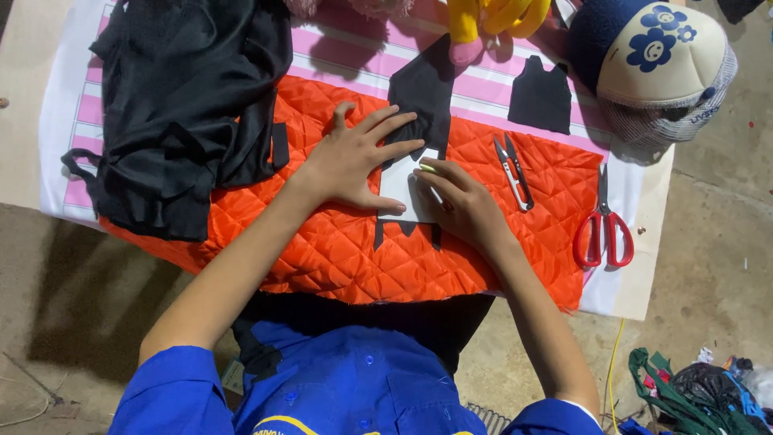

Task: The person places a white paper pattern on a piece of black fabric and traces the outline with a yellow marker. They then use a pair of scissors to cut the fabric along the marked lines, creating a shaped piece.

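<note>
Bright overhead light, soft shadows cast toward the wearer, sharp focus, saturated colours

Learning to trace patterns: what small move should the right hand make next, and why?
Probably draw the right hand along the white template's edge: the left hand pins it flat on the black fabric piece, and the right seems to hold a small yellowish marker there.

Orange diamond-quilted fabric; black cloth; pink-and-white striped sheet; red-handled scissors; cream cap with blue flowers; perhaps white paper.
</note>
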